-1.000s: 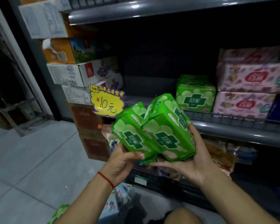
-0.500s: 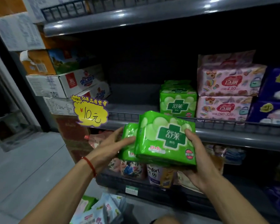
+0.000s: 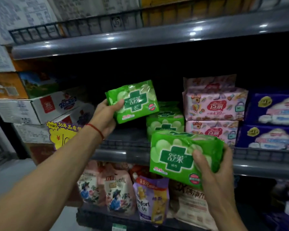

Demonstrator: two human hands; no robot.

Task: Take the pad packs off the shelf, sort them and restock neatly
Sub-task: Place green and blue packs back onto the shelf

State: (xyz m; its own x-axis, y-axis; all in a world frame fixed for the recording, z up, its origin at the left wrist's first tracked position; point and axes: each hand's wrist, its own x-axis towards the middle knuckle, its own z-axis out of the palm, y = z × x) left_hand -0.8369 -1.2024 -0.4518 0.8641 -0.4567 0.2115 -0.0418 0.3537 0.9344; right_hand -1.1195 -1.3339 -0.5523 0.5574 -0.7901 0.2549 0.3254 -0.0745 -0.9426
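The left hand point(image 3: 105, 114) grips one green pad pack point(image 3: 133, 101), raised over the shelf point(image 3: 123, 144) — the right hand point(image 3: 213, 167) clasps a second green pack point(image 3: 175, 157) lower, before stacked green packs point(image 3: 165, 120) beside pink packs point(image 3: 213, 104).

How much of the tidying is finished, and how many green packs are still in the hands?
Partly done. Some green packs already sit stacked on the shelf, beside the pink packs. Two more are in hand: the left hand holds one green pack up over the bare spot on the shelf, and the right hand grips another green pack lower down. Both still need placing.
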